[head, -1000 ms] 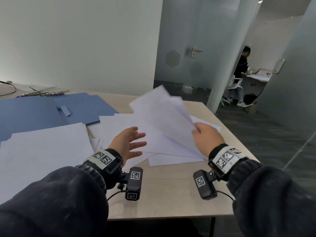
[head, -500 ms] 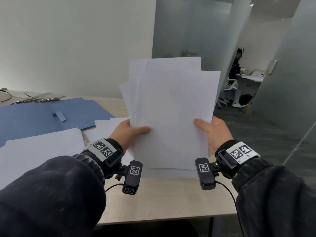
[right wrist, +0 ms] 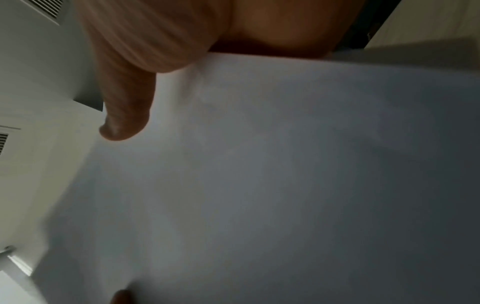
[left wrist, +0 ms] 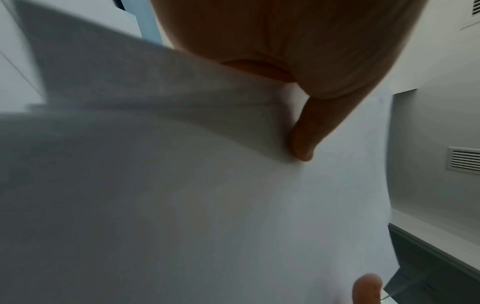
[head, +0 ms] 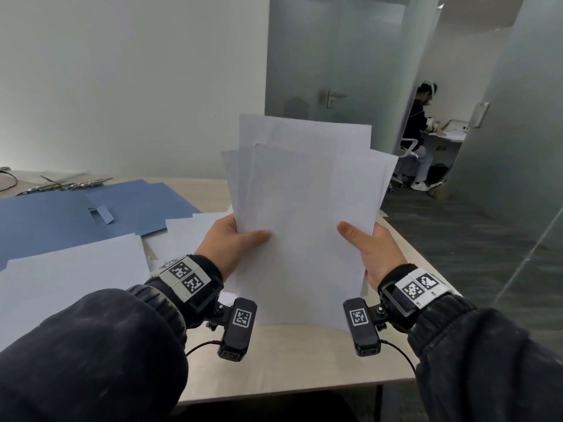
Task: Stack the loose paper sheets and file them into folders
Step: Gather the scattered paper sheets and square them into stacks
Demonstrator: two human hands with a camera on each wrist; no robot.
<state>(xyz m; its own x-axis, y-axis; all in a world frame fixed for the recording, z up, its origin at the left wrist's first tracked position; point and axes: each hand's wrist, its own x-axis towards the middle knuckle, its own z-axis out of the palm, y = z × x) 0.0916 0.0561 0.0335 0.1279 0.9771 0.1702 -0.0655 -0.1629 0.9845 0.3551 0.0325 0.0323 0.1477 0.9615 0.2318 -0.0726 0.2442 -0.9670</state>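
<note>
I hold a bundle of white paper sheets [head: 307,214] upright over the table, their top edges uneven. My left hand [head: 234,239] grips the bundle's left edge with the thumb across the front. My right hand [head: 365,242] grips the right edge the same way. Both wrist views are filled by the sheets [left wrist: 182,185] [right wrist: 259,174], with a thumb pressed on the front sheet. More loose white sheets [head: 67,272] lie flat on the table to the left. Blue folders [head: 54,223] lie open behind them. The fingers behind the bundle are hidden.
The light wooden table [head: 289,360] ends just right of my right hand and close in front of me. Metal clips and a cable [head: 61,184] lie at the far left by the wall. A person sits at a desk [head: 423,135] beyond the glass partition.
My right hand lifted the sheets off the table and my left hand took their left edge. The bundle now stands upright and lower, its bottom edge near the table.
</note>
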